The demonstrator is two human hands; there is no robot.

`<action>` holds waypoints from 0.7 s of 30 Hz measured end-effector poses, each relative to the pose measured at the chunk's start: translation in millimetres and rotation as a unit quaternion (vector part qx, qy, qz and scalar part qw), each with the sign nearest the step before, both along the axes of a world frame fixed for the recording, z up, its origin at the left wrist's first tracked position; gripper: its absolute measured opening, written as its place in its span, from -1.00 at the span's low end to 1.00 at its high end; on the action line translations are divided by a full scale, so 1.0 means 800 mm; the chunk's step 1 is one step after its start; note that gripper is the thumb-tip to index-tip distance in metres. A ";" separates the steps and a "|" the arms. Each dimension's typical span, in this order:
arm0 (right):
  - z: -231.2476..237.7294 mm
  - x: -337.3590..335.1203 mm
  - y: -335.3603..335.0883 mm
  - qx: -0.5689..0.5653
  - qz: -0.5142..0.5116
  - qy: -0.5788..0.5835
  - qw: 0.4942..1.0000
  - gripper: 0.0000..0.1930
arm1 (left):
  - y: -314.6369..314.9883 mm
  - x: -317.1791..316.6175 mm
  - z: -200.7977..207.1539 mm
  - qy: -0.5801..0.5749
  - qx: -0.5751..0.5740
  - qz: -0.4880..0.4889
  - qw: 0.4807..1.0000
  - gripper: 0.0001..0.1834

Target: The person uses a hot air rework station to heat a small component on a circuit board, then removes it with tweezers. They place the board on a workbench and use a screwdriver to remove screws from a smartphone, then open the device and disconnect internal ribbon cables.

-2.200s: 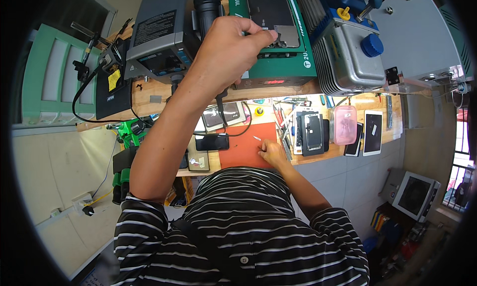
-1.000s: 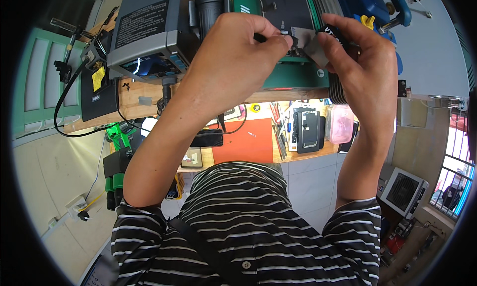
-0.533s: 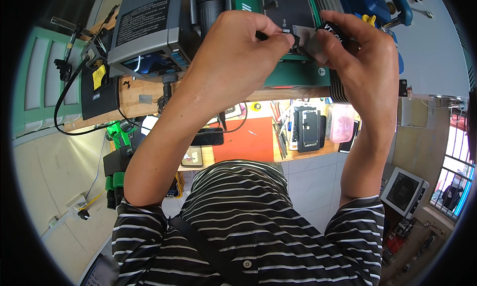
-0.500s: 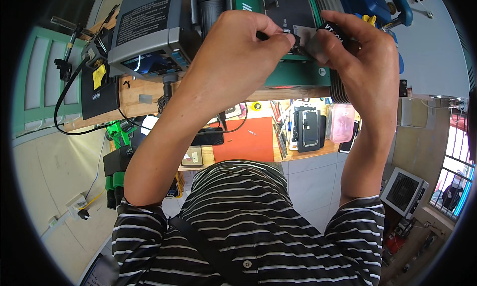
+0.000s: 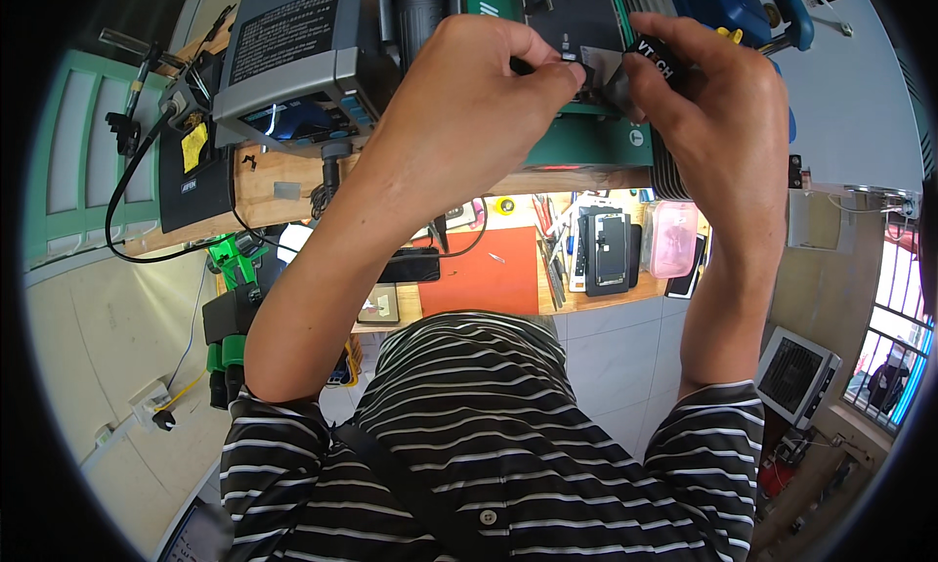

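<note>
Black and grey, the scraper [image 5: 659, 65] sits in the right hand [image 5: 711, 101], its dark handle clasped between thumb and fingers, its thin plate slanting down to the left. The left hand [image 5: 496, 85] has thumb and forefinger brought together in a narrow pinch at the near end of the panel [image 5: 562, 20]; a small dark piece shows at the fingertips, but I cannot tell whether it is gripped or merely pressed. The panel, dark with a greyish patch at its near end, lies on top of the green machine [image 5: 592, 144], close to that machine's near edge. The scraper's tip is beside the left fingertips; whether it touches the panel is hidden.

The step in hand looks like careful work at the panel's near end, one hand steadying while the other plies the blade. The next move seems to call for a low blade angle and light pressure, with the left fingertips clear of the edge.

Further out, the grey unit [image 5: 283, 73] stands left of the green machine. Below, on the lower surface, the orange mat [image 5: 479, 279] reaches the near edge, with the pink box [image 5: 674, 237] toward the right end
</note>
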State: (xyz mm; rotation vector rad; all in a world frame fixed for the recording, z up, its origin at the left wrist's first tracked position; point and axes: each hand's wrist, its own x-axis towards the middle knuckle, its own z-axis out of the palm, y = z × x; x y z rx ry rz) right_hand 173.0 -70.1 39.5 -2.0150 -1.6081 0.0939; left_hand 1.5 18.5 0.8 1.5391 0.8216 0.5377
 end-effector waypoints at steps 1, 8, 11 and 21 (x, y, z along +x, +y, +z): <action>-0.001 -0.001 0.001 0.012 0.009 -0.012 1.000 -0.68 | -0.001 0.000 0.001 0.003 -0.001 0.001 1.000 -0.70; -0.001 -0.010 0.010 0.044 0.056 -0.122 0.990 -0.69 | 0.002 -0.003 0.010 0.047 0.005 -0.004 0.999 -0.72; -0.001 -0.013 0.013 0.047 0.067 -0.149 0.985 -0.69 | 0.002 -0.002 0.011 0.048 -0.002 -0.007 0.999 -0.71; -0.011 -0.008 0.000 0.015 -0.051 0.166 0.985 -0.69 | 0.002 -0.003 0.008 0.048 0.012 -0.007 0.999 -0.69</action>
